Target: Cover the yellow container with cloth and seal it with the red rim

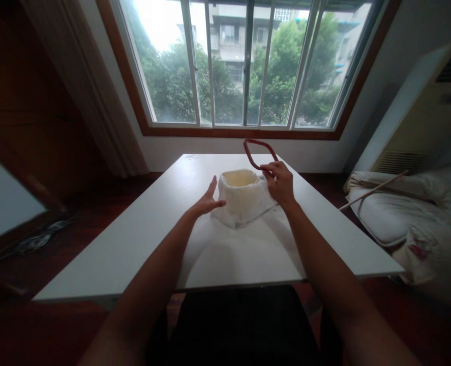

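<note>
A pale yellow bin (240, 179) stands on the white table, lined with a thin whitish plastic bag (235, 206) folded over its rim and spreading loosely around its base. Above and behind its right side, my right hand (280, 183) grips a thin reddish-brown ring frame (249, 156) by its near edge. The ring is tilted and apart from the bin. My left hand (209, 201) is at the bin's left side, fingers spread and holding nothing; whether it touches the bag cannot be made out.
The white table (145, 229) reaches toward a wood-framed window (244, 133). To the right are a covered, cushioned seat (381, 213) with a thin stick (378, 189) across it and a tall pale appliance (412, 122). Cables (38, 239) lie at the left.
</note>
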The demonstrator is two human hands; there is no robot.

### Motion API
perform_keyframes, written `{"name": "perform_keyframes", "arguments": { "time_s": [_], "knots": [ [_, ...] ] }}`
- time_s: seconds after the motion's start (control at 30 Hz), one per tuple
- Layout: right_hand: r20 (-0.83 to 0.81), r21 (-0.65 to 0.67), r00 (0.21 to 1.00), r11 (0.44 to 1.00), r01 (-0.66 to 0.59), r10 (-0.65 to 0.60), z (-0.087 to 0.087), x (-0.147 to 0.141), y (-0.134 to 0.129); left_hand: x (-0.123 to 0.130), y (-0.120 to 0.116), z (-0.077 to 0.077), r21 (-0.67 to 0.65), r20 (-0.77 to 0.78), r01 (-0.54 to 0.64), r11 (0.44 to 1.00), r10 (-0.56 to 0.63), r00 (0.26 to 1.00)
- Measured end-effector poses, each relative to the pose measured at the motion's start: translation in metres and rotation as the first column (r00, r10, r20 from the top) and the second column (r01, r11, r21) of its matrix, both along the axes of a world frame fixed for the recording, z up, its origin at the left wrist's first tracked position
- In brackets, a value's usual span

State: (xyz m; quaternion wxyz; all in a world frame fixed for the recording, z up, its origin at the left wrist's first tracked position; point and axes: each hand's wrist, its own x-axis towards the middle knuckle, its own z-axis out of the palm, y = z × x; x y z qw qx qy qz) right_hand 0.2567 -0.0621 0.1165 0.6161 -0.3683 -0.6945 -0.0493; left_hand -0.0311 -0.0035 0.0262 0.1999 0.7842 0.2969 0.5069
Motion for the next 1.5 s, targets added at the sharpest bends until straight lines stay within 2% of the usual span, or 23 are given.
{"name": "perform_keyframes", "arguments": {
  "time_s": [0.1, 0.23, 0.37, 0.47, 0.6, 0.67, 0.8, 0.93, 1.03, 1.3, 1.5],
  "knots": [
    [0.071, 0.009, 0.994, 0.996, -0.084, 0.083, 0.001, -0.021, -0.011, -0.006, -0.008, 0.017, -0.035, 0.043, -0.071, 0.997, 0.073, 0.996],
    [0.204, -0.005, 0.975, 0.996, -0.092, 0.091, -0.002, -0.034, -0.019, 0.014, -0.031, 0.037, 0.140, 0.151, -0.245, 0.959, 0.224, 0.963],
    [0.288, -0.043, 0.954, 0.996, -0.077, 0.086, -0.008, -0.037, -0.021, 0.039, -0.051, 0.045, 0.262, 0.084, -0.267, 0.927, 0.254, 0.964],
    [0.318, -0.063, 0.942, 0.993, -0.096, 0.111, -0.012, -0.037, -0.019, 0.048, -0.057, 0.045, 0.324, 0.062, -0.263, 0.909, 0.257, 0.964],
    [0.262, -0.063, 0.949, 0.984, -0.165, 0.176, -0.013, -0.035, -0.018, 0.049, -0.055, 0.042, 0.318, 0.079, -0.268, 0.909, 0.256, 0.963],
    [0.181, -0.033, 0.972, 0.988, -0.148, 0.151, -0.014, -0.030, -0.015, 0.049, -0.053, 0.039, 0.295, 0.082, -0.264, 0.918, 0.251, 0.964],
    [0.031, 0.005, 0.999, 0.999, -0.038, 0.038, -0.020, -0.012, 0.001, 0.049, -0.049, 0.034, 0.243, 0.082, -0.266, 0.933, 0.254, 0.964],
    [-0.015, -0.101, 0.997, 0.992, -0.081, 0.080, -0.034, -0.001, 0.018, 0.050, -0.048, 0.033, 0.232, 0.091, -0.263, 0.936, 0.249, 0.964],
    [-0.069, -0.157, 0.989, 0.977, -0.143, 0.134, -0.038, -0.003, 0.020, 0.050, -0.049, 0.034, 0.255, 0.084, -0.262, 0.931, 0.249, 0.965],
    [-0.069, -0.017, 0.990, 0.992, -0.124, 0.122, -0.029, -0.008, 0.003, 0.051, -0.050, 0.036, 0.262, 0.086, -0.250, 0.932, 0.235, 0.968],
    [-0.056, -0.007, 0.992, 0.994, -0.113, 0.113, -0.031, -0.006, 0.006, 0.052, -0.052, 0.040, 0.311, 0.116, -0.272, 0.911, 0.247, 0.962]
  ]
}}
